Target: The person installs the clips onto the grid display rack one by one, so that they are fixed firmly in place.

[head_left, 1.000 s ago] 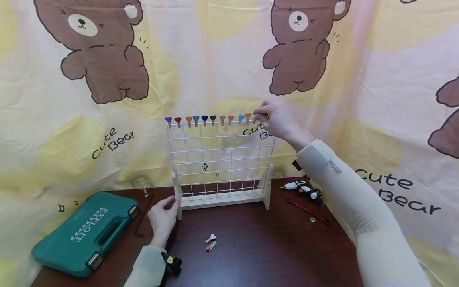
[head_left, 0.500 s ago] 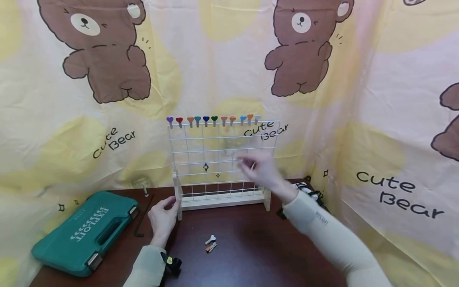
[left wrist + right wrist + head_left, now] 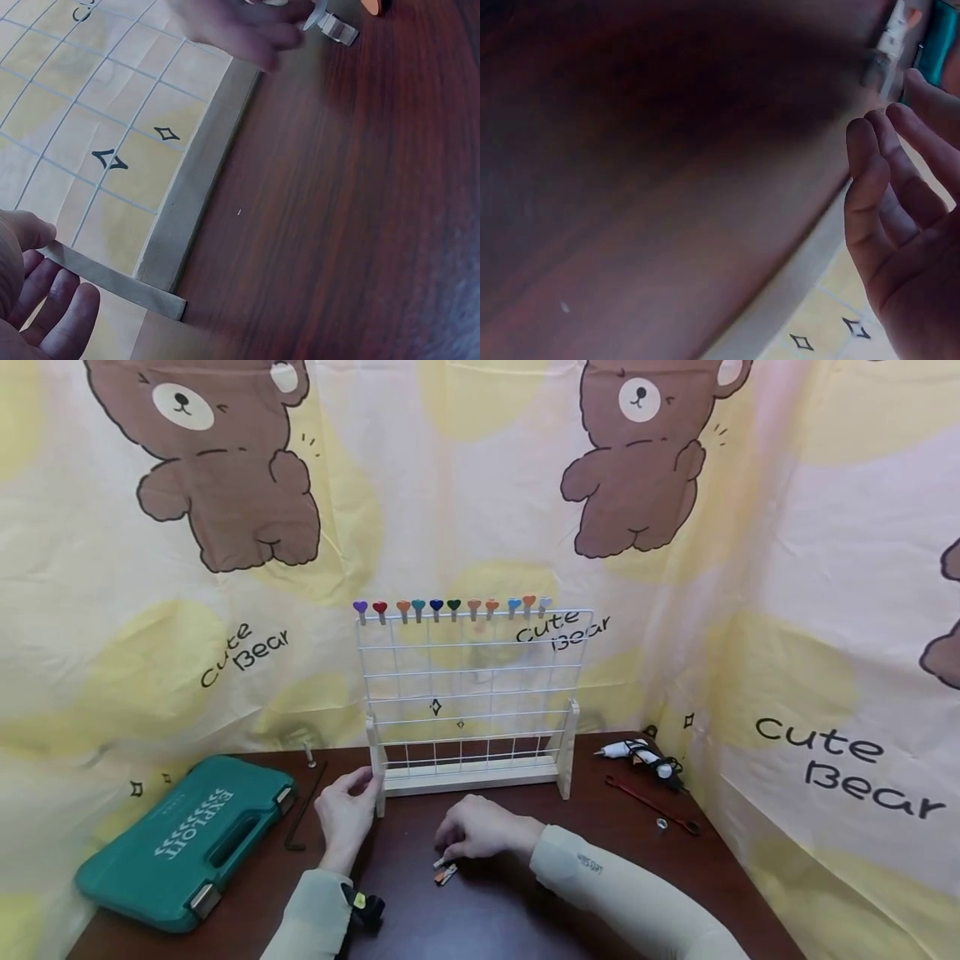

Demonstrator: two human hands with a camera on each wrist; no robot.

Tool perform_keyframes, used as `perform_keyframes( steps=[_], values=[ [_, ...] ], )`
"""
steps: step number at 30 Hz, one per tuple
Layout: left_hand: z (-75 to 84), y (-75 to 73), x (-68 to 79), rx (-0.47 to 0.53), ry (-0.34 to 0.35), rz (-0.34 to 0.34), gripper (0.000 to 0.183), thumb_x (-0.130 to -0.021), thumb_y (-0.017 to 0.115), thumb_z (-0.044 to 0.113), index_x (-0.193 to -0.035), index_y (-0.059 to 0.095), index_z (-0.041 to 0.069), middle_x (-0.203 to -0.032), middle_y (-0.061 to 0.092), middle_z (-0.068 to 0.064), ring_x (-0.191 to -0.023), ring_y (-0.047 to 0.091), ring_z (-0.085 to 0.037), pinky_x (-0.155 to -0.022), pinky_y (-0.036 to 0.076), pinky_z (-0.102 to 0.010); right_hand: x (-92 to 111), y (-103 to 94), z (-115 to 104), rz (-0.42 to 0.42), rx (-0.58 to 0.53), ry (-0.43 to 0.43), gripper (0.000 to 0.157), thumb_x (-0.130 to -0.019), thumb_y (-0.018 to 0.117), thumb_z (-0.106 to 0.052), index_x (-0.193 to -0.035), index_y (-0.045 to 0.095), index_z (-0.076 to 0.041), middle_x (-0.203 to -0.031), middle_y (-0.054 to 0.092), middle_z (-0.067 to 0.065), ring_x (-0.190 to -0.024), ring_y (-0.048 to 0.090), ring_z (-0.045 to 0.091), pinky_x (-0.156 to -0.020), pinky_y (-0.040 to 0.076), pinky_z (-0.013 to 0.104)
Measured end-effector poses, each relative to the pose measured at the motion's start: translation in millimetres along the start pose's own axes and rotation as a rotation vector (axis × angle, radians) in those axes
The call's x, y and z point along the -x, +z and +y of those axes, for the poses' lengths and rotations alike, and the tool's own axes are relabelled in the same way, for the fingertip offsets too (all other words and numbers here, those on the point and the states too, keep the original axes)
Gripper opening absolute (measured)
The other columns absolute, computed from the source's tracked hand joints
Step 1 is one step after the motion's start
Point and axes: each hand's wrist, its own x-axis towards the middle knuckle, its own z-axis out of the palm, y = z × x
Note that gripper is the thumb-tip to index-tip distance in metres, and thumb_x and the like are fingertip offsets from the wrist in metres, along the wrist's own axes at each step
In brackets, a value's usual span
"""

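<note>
A white wire grid rack [image 3: 471,783] with a wooden base stands at the back of the table. Several heart-topped mini clothespins [image 3: 437,607] in mixed colours line its top wire. My left hand [image 3: 347,814] grips the rack's left wooden foot, thumb on one side and fingers on the other, as the left wrist view confirms. On the table, my right hand [image 3: 483,828] hovers with bent, parted fingers at a white heart clothespin [image 3: 339,31], partly covering it in the head view. An orange clothespin [image 3: 446,876] lies just beside it.
At left lie a green tool case [image 3: 183,843] and a black hex key [image 3: 303,814]. A white glue gun [image 3: 637,758] with bundled cord, a red wrench [image 3: 652,803] and a nut [image 3: 662,824] are at right. A bear-print curtain [image 3: 480,485] hangs behind.
My right hand has let go of a pale clothespin at the right end of the row and come down to the clothespins on the table. The left hand stays on the rack.
</note>
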Motion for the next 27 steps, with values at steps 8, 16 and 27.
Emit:
perform_keyframes(
  steps=[8, 16, 27],
  values=[
    [2.7, 0.0, -0.3, 0.001, 0.019, 0.016, 0.020, -0.085, 0.091, 0.024, -0.101, 0.087, 0.012, -0.095, 0.082, -0.006, -0.092, 0.076, -0.030, -0.077, 0.052, -0.043, -1.3, 10.4, 4.8, 0.013, 0.048, -0.036, 0.008, -0.090, 0.086, -0.025, -0.096, 0.086, -0.029, -0.082, 0.066, -0.024, -0.068, 0.053, -0.014, -0.064, 0.040, 0.008],
    [2.0, 0.5, 1.3, 0.002, 0.008, 0.002, 0.021, -0.086, 0.090, 0.026, -0.102, 0.087, 0.012, -0.093, 0.082, -0.005, -0.090, 0.076, -0.027, -0.077, 0.053, -0.042, 19.4, -27.8, 13.8, 0.083, -0.147, 0.115, 0.006, -0.091, 0.083, -0.018, -0.091, 0.078, -0.021, -0.080, 0.069, -0.021, -0.070, 0.061, -0.008, -0.066, 0.051, 0.014],
    [1.3, 1.6, 1.8, 0.015, 0.002, 0.006, 0.023, -0.087, 0.090, 0.023, -0.103, 0.086, 0.009, -0.097, 0.082, -0.008, -0.095, 0.076, -0.030, -0.080, 0.055, -0.048, 65.5, -200.9, 22.9, 0.473, -0.212, 0.162, 0.021, -0.099, 0.073, -0.004, -0.118, 0.080, -0.006, -0.098, 0.076, 0.003, -0.075, 0.066, 0.022, -0.061, 0.052, 0.028]
  ],
)
